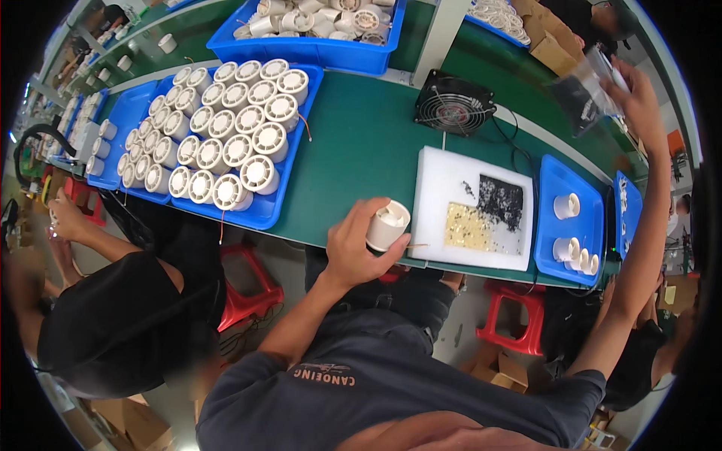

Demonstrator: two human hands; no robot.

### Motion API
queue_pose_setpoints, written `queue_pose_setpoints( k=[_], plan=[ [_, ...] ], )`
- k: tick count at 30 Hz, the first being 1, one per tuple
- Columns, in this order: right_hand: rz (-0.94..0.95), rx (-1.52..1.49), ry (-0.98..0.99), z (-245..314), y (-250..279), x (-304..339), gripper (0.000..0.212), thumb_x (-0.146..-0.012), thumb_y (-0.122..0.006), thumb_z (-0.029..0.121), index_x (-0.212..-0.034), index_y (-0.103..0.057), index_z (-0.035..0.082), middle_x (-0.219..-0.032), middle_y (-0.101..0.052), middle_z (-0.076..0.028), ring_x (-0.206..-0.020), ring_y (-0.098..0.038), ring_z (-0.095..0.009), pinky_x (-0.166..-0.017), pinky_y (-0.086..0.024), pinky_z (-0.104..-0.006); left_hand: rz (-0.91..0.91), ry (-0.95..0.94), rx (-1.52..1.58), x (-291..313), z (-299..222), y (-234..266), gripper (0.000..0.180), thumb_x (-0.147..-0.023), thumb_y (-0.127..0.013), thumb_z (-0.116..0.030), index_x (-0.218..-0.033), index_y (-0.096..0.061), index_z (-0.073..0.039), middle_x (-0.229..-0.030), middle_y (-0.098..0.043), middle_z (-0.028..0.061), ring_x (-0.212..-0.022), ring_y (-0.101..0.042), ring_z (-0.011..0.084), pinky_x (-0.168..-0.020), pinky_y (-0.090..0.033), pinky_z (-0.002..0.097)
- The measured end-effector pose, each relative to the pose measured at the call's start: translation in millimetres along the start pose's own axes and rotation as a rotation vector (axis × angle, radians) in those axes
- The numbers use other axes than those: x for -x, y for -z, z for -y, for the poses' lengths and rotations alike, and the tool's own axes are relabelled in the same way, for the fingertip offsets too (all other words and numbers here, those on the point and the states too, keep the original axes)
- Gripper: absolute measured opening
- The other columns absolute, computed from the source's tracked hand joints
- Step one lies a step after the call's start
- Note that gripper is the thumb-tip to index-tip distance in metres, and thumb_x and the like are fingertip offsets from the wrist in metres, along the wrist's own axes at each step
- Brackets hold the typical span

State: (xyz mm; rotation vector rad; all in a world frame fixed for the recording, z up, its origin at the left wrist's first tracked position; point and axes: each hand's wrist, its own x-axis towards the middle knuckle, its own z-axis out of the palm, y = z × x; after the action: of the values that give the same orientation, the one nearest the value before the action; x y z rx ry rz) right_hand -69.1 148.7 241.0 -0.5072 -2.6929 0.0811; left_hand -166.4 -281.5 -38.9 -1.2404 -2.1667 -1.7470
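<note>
My left hand is wrapped round a white cylindrical plastic housing at the table's front edge. Its open top faces up, with white parts inside, and a thin wire sticks out beside its base. Raised at the far right, my right hand closes on the top of a clear plastic bag with dark contents. A slim white piece shows by those fingers; I cannot make out what it is. Between the hands lies a white foam tray with small black parts and small yellowish parts.
A blue tray full of white round housings stands at left. Another blue tray at right carries several white cylinders. A black fan with a cable and a heaped blue bin sit behind. Co-workers are on both sides, near red stools.
</note>
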Motion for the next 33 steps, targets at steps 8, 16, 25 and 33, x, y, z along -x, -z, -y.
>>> queue_pose_setpoints(
  k=[8, 16, 25, 33],
  plan=[
    [0.217, -0.689, 0.167, 214, -44, -19, 0.055, -0.079, -0.064, 0.003, -0.134, -0.058, 0.011, -0.105, -0.070, -0.005, -0.092, -0.065, -0.013, -0.081, -0.049, -0.0200, -0.065, -0.080, 0.034, -4, 5, 5, 0.055, -0.074, -0.083, -0.020, -0.120, -0.057, -0.005, -0.096, -0.065, 0.0139, -0.075, -0.068, 0.0313, -0.063, -0.055, 0.0371],
    [0.247, -0.296, 0.056, 247, -130, -80, 0.015, -0.079, -0.065, 0.011, -0.077, -0.071, -0.003, -0.056, -0.063, -0.012, -0.046, -0.063, -0.021, -0.049, -0.051, -0.0357, -0.052, -0.044, 0.084, -3, 6, 9, 0.053, -0.075, -0.081, -0.019, -0.120, -0.056, -0.004, -0.096, -0.065, 0.0143, -0.075, -0.067, 0.0314, -0.062, -0.055, 0.0377],
    [-0.059, 0.062, 0.203, 202, -222, -119, 0.015, -0.074, -0.060, 0.008, -0.074, -0.069, -0.004, -0.077, -0.065, -0.031, -0.079, -0.068, -0.046, -0.072, -0.056, -0.0519, -0.033, -0.030, 0.099, -2, 7, 11, 0.054, -0.076, -0.080, -0.019, -0.121, -0.056, -0.004, -0.097, -0.065, 0.0150, -0.074, -0.067, 0.0328, -0.063, -0.055, 0.0388],
    [0.000, 0.001, 0.082, 215, -212, -96, 0.016, -0.078, -0.062, 0.010, -0.086, -0.070, -0.001, -0.086, -0.068, -0.028, -0.087, -0.068, -0.045, -0.079, -0.055, -0.0507, -0.015, -0.024, 0.086, -2, 8, 9, 0.053, -0.075, -0.081, -0.019, -0.120, -0.056, -0.004, -0.097, -0.065, 0.0146, -0.075, -0.067, 0.0328, -0.062, -0.055, 0.0385]
  ],
)
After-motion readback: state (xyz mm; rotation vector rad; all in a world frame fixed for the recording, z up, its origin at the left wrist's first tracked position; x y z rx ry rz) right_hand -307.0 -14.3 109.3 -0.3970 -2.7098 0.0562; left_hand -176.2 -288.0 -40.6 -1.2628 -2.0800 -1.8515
